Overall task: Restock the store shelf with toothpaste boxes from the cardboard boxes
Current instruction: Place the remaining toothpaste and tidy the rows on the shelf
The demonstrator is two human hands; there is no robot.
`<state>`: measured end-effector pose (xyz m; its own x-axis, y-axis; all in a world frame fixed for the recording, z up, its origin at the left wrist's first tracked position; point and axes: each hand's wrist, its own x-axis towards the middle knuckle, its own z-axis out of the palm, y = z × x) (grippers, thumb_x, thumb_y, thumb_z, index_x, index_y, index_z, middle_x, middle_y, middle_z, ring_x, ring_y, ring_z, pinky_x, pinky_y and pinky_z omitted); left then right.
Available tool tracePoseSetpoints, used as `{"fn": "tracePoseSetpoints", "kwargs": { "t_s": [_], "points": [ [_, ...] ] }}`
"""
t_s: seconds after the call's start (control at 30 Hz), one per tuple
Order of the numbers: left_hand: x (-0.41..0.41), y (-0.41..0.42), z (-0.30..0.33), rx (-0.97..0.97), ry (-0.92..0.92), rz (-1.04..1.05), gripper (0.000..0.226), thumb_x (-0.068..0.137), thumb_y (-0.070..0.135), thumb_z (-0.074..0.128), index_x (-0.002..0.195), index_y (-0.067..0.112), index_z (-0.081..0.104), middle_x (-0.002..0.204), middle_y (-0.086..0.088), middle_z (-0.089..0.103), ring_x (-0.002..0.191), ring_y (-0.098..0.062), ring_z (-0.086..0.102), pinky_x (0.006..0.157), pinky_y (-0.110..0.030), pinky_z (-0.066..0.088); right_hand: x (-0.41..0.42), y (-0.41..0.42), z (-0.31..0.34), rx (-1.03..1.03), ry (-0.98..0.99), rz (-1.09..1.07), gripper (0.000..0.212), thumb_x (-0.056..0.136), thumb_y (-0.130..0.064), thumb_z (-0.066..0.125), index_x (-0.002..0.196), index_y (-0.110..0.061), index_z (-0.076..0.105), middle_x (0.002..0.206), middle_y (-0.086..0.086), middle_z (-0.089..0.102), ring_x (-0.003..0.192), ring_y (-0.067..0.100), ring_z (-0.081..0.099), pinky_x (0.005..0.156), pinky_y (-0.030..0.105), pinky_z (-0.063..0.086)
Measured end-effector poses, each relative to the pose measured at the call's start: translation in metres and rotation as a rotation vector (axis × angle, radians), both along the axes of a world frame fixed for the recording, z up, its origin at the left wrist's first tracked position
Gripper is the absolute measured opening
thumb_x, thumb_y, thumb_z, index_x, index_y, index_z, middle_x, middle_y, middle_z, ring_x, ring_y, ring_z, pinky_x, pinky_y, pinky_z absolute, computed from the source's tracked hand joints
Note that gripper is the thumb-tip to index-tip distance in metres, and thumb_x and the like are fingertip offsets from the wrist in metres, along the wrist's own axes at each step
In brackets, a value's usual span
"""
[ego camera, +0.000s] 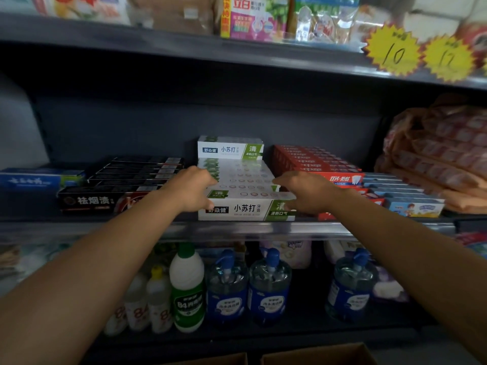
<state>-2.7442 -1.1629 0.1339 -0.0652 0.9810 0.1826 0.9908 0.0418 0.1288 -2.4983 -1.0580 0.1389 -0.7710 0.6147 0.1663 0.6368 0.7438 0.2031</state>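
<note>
Nearest the viewer, at the bottom edge, the open tops of two cardboard boxes (pixel 316 355) show only as rims; their contents cannot be seen. Above them, a lower shelf carries a green-and-white disinfectant bottle (pixel 187 288) and blue-capped jugs (pixel 268 288). Both forearms reach up and forward to the middle shelf (pixel 105 229), where the placing step appears to be in hand. The left hand (pixel 193 188) wraps the left end of the front white-and-green toothpaste box (pixel 247 208), thumb on its face and fingers curled over its top edge. The right hand (pixel 303 193) covers the right end of the same box, fingers bent down over it; whether it grips or merely presses cannot be told. The box lies lengthwise at the shelf's front lip, touching the row of like boxes (pixel 242 175) behind it, with one more box (pixel 230 148) stacked at the back. Black toothpaste boxes (pixel 131 177) lie just to the left, red ones (pixel 313 162) just to the right. The next move likely calls for squaring the front box flush with its row, releasing both hands, and reaching down to the cartons for more stock. Yellow price tags (pixel 392 52) hang from the shelf above.
</note>
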Motion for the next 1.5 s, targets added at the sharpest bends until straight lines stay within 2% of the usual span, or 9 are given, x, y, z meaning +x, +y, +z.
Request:
{"fn": "tracePoseSetpoints", "kwargs": {
  "t_s": [0.27, 0.37, 0.47, 0.67, 0.8, 1.0, 1.2, 1.37, 1.5],
  "points": [
    [-0.006, -0.061, 0.013, 0.018, -0.019, -0.068, 0.058, 0.076, 0.029, 0.079, 0.130, 0.025, 0.059, 0.122, 0.002, 0.064, 0.098, -0.013, 0.056, 0.080, -0.026, 0.045, -0.029, -0.057, 0.013, 0.052, -0.009, 0.099, 0.069, 0.084, -0.030, 0.068, 0.144, -0.015, 0.038, 0.142, 0.008, 0.046, 0.128, 0.025, 0.045, 0.100, 0.040, 0.043],
    [-0.008, -0.088, -0.003, -0.007, 0.036, -0.063, 0.056, 0.074, 0.037, 0.079, 0.126, 0.023, 0.062, 0.119, -0.003, 0.065, 0.103, -0.021, 0.060, 0.085, -0.032, 0.051, -0.044, -0.085, -0.005, 0.042, -0.003, 0.160, 0.067, 0.086, -0.033, 0.065, 0.145, -0.019, 0.036, 0.144, 0.004, 0.044, 0.130, 0.023, 0.040, 0.100, 0.038, 0.042],
    [-0.007, -0.106, -0.033, -0.093, 0.025, -0.100, 0.046, 0.073, 0.039, 0.080, 0.113, 0.020, 0.068, 0.101, -0.001, 0.068, 0.092, -0.020, 0.063, 0.078, -0.040, 0.055, -0.055, -0.108, -0.036, 0.016, 0.026, 0.239, 0.065, 0.086, -0.034, 0.066, 0.143, -0.019, 0.039, 0.142, 0.004, 0.045, 0.129, 0.022, 0.041, 0.097, 0.037, 0.043],
    [0.004, -0.114, -0.124, -0.235, -0.041, -0.212, 0.049, 0.075, 0.033, 0.078, 0.120, 0.020, 0.064, 0.114, -0.005, 0.067, 0.101, -0.021, 0.061, 0.081, -0.034, 0.052, -0.058, -0.129, -0.124, -0.089, -0.057, 0.356, 0.054, 0.088, -0.031, 0.063, 0.137, -0.015, 0.046, 0.130, 0.006, 0.050, 0.119, 0.024, 0.046, 0.088, 0.040, 0.047],
    [0.010, -0.099, -0.196, -0.411, -0.055, -0.294, 0.051, 0.074, 0.037, 0.077, 0.119, 0.018, 0.064, 0.109, -0.006, 0.067, 0.096, -0.022, 0.063, 0.077, -0.039, 0.054, -0.052, -0.126, -0.186, -0.212, -0.115, 0.323, 0.055, 0.087, -0.027, 0.063, 0.137, -0.014, 0.045, 0.134, 0.006, 0.048, 0.122, 0.024, 0.045, 0.095, 0.039, 0.044],
    [0.024, -0.073, -0.280, -0.545, -0.094, -0.399, 0.037, 0.073, 0.031, 0.074, 0.107, 0.020, 0.066, 0.105, -0.003, 0.067, 0.091, -0.018, 0.063, 0.070, -0.030, 0.050, -0.032, -0.115, -0.271, -0.405, -0.155, 0.219, 0.057, 0.086, -0.027, 0.063, 0.139, -0.017, 0.043, 0.134, 0.005, 0.049, 0.122, 0.023, 0.045, 0.096, 0.040, 0.043],
    [0.035, -0.058, -0.344, -0.752, -0.116, -0.461, 0.034, 0.077, 0.024, 0.075, 0.109, 0.019, 0.065, 0.112, -0.004, 0.064, 0.100, -0.020, 0.062, 0.080, -0.034, 0.050, -0.013, -0.112, -0.322, -0.497, -0.168, 0.113, 0.054, 0.088, -0.024, 0.060, 0.138, -0.019, 0.043, 0.136, 0.003, 0.045, 0.124, 0.021, 0.042, 0.094, 0.037, 0.043],
    [0.033, -0.057, -0.367, -0.759, -0.107, -0.502, 0.035, 0.079, 0.023, 0.074, 0.112, 0.022, 0.063, 0.113, -0.001, 0.062, 0.098, -0.017, 0.060, 0.080, -0.030, 0.048, -0.017, -0.108, -0.362, -0.507, -0.242, 0.158, 0.053, 0.088, -0.019, 0.058, 0.139, -0.018, 0.043, 0.136, 0.003, 0.047, 0.123, 0.020, 0.044, 0.098, 0.037, 0.042],
    [0.017, -0.069, -0.374, -0.715, -0.131, -0.502, 0.041, 0.075, 0.024, 0.077, 0.113, 0.027, 0.064, 0.115, 0.003, 0.064, 0.102, -0.015, 0.061, 0.087, -0.037, 0.052, -0.034, -0.103, -0.383, -0.515, -0.346, 0.254, 0.051, 0.086, -0.010, 0.058, 0.136, -0.013, 0.049, 0.138, 0.005, 0.048, 0.125, 0.024, 0.043, 0.099, 0.040, 0.042]
  ]
}}
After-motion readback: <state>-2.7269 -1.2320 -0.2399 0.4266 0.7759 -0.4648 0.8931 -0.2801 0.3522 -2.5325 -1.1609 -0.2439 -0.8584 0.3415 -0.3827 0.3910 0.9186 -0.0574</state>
